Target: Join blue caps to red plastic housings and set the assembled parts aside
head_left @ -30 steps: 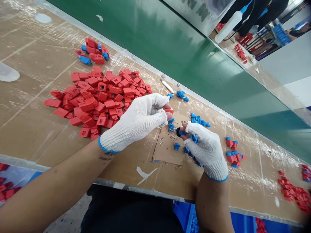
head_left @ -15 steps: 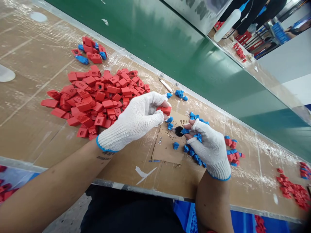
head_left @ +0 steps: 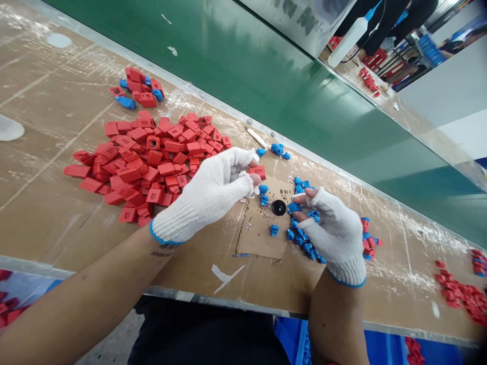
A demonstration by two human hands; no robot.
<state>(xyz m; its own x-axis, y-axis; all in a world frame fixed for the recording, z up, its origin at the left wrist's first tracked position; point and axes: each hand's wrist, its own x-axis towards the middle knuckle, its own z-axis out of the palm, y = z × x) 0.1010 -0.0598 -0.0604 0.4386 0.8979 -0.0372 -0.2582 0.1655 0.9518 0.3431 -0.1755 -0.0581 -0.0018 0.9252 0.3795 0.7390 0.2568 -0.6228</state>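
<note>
My left hand [head_left: 216, 185], in a white knit glove with bare fingertips, is closed on a red plastic block [head_left: 257, 172] with slots in its side. My right hand [head_left: 329, 223], gloved the same way, pinches a small blue plastic piece [head_left: 293, 207] between thumb and fingers. Just left of that piece, a small round black dish [head_left: 278, 207] sits on a stained cardboard sheet [head_left: 262, 235]. Several loose blue pieces [head_left: 306, 247] lie under and around my right hand. A few more blue pieces [head_left: 264, 194] are near the dish.
A large heap of red blocks [head_left: 133, 162] lies left of my left hand. Behind it is a small group of red and blue parts [head_left: 140, 88]. A white-handled knife [head_left: 255, 137] lies by the green partition [head_left: 213, 61]. Red parts [head_left: 460, 294] are at far right; blue bins [head_left: 384, 347] stand below the table edge.
My right hand has drawn slightly right with the blue piece, away from the black dish, which now shows whole. My left hand, holding the red block, has shifted slightly left.
</note>
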